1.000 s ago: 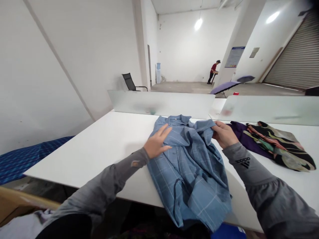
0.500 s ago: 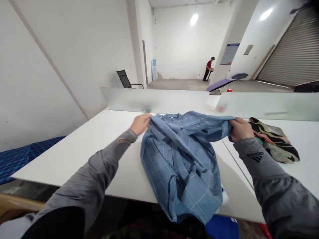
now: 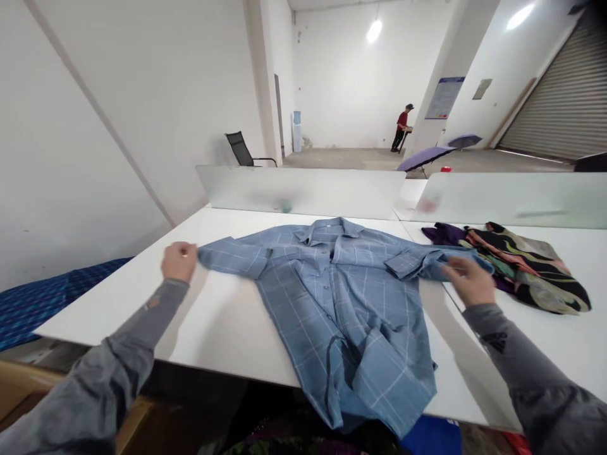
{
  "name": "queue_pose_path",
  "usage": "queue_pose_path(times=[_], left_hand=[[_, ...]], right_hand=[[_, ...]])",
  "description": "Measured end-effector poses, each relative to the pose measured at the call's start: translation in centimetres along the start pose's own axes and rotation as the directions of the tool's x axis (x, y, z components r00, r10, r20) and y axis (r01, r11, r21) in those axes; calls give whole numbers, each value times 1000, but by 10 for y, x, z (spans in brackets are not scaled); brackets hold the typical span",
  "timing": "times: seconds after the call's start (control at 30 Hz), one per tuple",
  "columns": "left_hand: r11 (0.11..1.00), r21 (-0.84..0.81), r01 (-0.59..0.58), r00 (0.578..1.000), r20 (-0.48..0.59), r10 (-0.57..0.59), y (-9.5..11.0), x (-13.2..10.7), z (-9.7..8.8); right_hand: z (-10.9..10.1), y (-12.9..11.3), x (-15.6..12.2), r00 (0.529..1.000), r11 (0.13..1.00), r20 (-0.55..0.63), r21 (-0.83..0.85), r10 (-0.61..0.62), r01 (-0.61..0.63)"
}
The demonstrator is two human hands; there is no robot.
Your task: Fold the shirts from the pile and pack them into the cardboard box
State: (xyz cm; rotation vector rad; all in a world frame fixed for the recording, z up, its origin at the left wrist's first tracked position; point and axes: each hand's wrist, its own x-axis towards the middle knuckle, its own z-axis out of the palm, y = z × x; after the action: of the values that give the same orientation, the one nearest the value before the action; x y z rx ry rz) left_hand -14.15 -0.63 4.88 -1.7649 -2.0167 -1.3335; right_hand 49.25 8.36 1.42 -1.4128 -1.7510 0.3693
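Observation:
A blue shirt with pale checks lies front up on the white table, its collar at the far side and its rumpled hem over the near edge. My left hand is closed at the cuff end of the sleeve stretched out to the left. On the other side, my right hand is over the bunched sleeve, slightly blurred, its fingers loosely apart. That sleeve's far end reaches past the hand onto a patterned cloth.
Frosted dividers run along the table's back edge. Blue fabric is at the left, and a cardboard box below. Beyond are a black chair, an umbrella and a person standing far off.
My hands have moved apart and lower. The left sleeve has swung out from across the shirt front to the left, the right sleeve has dropped onto the table, and the collar now shows.

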Motion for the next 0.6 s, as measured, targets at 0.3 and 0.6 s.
queue_pose_path(times=[0.3, 0.6], left_hand=[[556, -455, -696, 273, 549, 790, 129, -175, 66], [885, -462, -62, 628, 672, 394, 92, -127, 4]], right_hand=[[105, -90, -81, 764, 888, 557, -97, -326, 450], [46, -82, -80, 905, 973, 411, 230, -113, 17]])
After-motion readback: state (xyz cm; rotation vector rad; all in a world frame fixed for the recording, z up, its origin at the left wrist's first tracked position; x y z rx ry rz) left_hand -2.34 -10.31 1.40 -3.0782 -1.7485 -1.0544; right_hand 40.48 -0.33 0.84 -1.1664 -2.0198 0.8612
